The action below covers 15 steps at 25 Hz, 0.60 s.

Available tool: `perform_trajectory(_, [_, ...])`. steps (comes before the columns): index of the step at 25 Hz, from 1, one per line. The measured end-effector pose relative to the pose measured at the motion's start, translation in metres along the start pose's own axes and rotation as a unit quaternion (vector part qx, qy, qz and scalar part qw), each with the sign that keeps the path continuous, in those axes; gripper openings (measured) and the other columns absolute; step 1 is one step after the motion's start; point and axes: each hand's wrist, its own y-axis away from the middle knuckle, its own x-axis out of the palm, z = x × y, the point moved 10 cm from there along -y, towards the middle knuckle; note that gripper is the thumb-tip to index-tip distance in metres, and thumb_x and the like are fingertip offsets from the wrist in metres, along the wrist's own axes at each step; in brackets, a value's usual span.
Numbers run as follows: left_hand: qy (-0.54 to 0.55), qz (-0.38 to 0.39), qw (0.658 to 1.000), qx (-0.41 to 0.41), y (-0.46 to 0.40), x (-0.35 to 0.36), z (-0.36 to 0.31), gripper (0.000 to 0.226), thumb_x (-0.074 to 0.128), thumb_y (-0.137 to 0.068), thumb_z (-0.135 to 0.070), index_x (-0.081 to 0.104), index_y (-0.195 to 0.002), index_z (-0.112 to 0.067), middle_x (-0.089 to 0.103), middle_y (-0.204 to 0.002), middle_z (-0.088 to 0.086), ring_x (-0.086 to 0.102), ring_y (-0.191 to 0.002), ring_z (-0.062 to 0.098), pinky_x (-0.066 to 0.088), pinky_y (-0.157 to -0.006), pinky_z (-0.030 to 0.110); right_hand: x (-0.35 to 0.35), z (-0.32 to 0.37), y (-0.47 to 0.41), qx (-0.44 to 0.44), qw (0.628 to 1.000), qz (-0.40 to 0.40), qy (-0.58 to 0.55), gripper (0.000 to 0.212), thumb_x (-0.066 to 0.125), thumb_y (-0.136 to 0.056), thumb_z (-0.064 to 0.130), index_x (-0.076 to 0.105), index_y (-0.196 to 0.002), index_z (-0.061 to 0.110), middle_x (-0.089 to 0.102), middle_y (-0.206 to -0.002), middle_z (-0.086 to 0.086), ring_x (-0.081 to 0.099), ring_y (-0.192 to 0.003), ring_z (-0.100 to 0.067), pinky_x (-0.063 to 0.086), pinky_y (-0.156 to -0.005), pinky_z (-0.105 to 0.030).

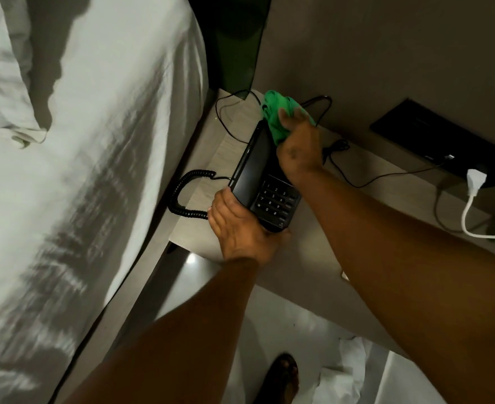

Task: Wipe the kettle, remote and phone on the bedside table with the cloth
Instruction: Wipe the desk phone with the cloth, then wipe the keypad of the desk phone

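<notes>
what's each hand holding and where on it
The left hand holds the phone by its near corner, below the keypad. The right hand holds the bunched green cloth, pressing it against the phone's far end.

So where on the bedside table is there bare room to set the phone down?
Bare top shows between the phone and the bed, inside the coiled cord, and by the right forearm. The far end is crowded: cloth in the right hand, thin cables. The left hand holds the near edge.
</notes>
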Motion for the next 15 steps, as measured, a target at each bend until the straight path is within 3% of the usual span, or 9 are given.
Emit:
perform_trajectory(3, [0.003, -0.002, 1.0, 0.001, 0.0, 0.001, 0.0, 0.145, 0.074, -0.04, -0.078, 0.007, -0.149, -0.009, 0.027, -0.152, 0.02, 0.019, -0.144, 0.034, 0.011, -0.123, 0.051, 0.003, -0.005, 0.027, 0.016, 0.998, -0.015, 0.055, 0.066, 0.05, -0.08, -0.01, 0.037, -0.141, 0.013, 0.031, -0.151, -0.023, 0.023, -0.141, -0.04, 0.027, -0.115, -0.05])
perform_trajectory(6, [-0.016, -0.003, 1.0, 0.004, 0.0, 0.002, 0.0, 0.147, 0.071, -0.038, -0.083, 0.007, -0.148, -0.009, 0.027, -0.151, 0.021, 0.021, -0.144, 0.036, 0.011, -0.122, 0.05, 0.01, -0.013, 0.085, -0.057, 0.988, 0.042, 0.138, 0.077, 0.052, -0.075, -0.012, 0.03, -0.144, 0.015, 0.019, -0.157, -0.017, 0.005, -0.146, -0.035, 0.005, -0.119, -0.05])
perform_trajectory(9, [-0.033, -0.007, 0.999, 0.009, 0.0, 0.003, 0.001, 0.145, 0.07, -0.04, -0.08, 0.008, -0.148, -0.007, 0.026, -0.151, 0.021, 0.02, -0.144, 0.037, 0.012, -0.122, 0.051, 0.025, -0.021, 0.126, -0.116, 0.961, 0.124, 0.217, 0.069, 0.06, -0.086, 0.016, 0.025, -0.146, 0.02, 0.01, -0.16, -0.011, -0.003, -0.147, -0.027, -0.006, -0.117, -0.044])
perform_trajectory(10, [-0.035, -0.008, 0.999, 0.006, 0.0, 0.003, 0.001, 0.145, 0.075, -0.04, -0.077, 0.008, -0.148, -0.007, 0.026, -0.151, 0.021, 0.02, -0.143, 0.037, 0.013, -0.122, 0.051, 0.027, -0.021, 0.131, -0.123, 0.959, 0.14, 0.212, 0.068, 0.063, -0.086, 0.023, 0.028, -0.144, 0.02, 0.012, -0.159, -0.011, 0.0, -0.147, -0.027, -0.003, -0.118, -0.044])
perform_trajectory(12, [-0.025, 0.012, 1.0, 0.001, 0.0, 0.002, 0.0, 0.148, 0.08, -0.039, -0.075, 0.005, -0.149, -0.01, 0.024, -0.153, 0.022, 0.019, -0.145, 0.037, 0.008, -0.122, 0.048, 0.012, -0.021, 0.126, -0.07, 0.988, 0.122, 0.065, 0.056, 0.066, -0.083, 0.012, 0.047, -0.135, 0.017, 0.032, -0.153, -0.013, 0.023, -0.143, -0.026, 0.018, -0.119, -0.042])
perform_trajectory(13, [-0.016, 0.028, 0.999, 0.004, 0.001, 0.001, -0.002, 0.148, 0.08, -0.04, -0.074, 0.001, -0.15, -0.013, 0.021, -0.155, 0.021, 0.016, -0.146, 0.037, 0.004, -0.121, 0.046, -0.004, -0.028, 0.119, -0.005, 0.996, 0.078, -0.048, 0.048, 0.065, -0.081, 0.002, 0.057, -0.126, 0.016, 0.047, -0.144, -0.014, 0.043, -0.133, -0.025, 0.035, -0.112, -0.035])
perform_trajectory(15, [-0.009, 0.069, 0.998, 0.006, 0.003, -0.005, -0.004, 0.148, 0.081, -0.046, -0.068, -0.007, -0.152, -0.012, 0.011, -0.161, 0.02, 0.007, -0.15, 0.036, -0.002, -0.121, 0.044, -0.036, -0.06, 0.118, 0.171, 0.952, -0.018, -0.253, 0.04, 0.061, -0.081, -0.009, 0.067, -0.112, 0.016, 0.067, -0.121, -0.015, 0.067, -0.095, -0.017, 0.055, -0.085, -0.026])
